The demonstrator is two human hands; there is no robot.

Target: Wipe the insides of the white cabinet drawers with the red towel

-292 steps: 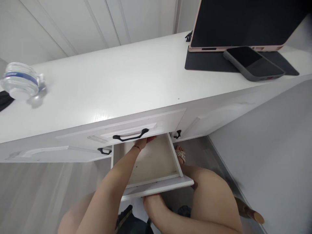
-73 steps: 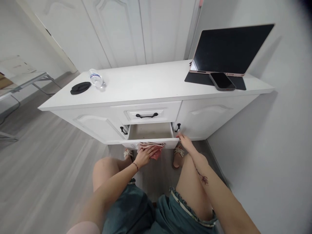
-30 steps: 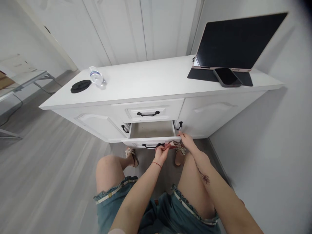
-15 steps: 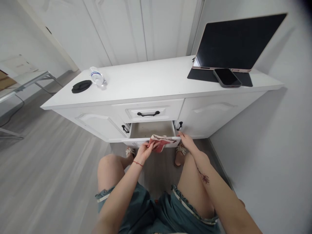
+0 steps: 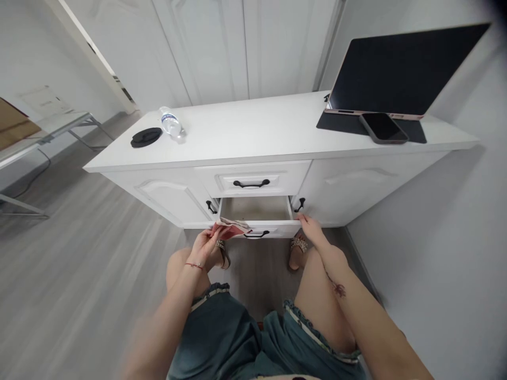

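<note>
A red and cream cloth [image 5: 231, 230] is pinched in my left hand [image 5: 203, 246], at the left end of the front of an open lower drawer [image 5: 257, 208]. The cloth lies against the drawer's top edge and partly overlaps its black handle [image 5: 257, 234]. On the right, the fingers of my right hand [image 5: 311, 228] are closed on the right corner of the drawer front. The drawer's visible inside is bare and beige. Above it, the upper drawer [image 5: 251, 178] of the white cabinet is closed.
On the white cabinet top [image 5: 245, 132] are a black round lid-like object [image 5: 146, 137], a clear plastic bottle [image 5: 171, 124], a tablet-like screen [image 5: 400, 71] and a phone [image 5: 383, 128]. A wall [image 5: 431, 227] stands close at right. My knees flank the drawer.
My left hand has moved left along the drawer front with the cloth, uncovering part of the handle. My right hand stays at the right corner. The view has shifted slightly.
</note>
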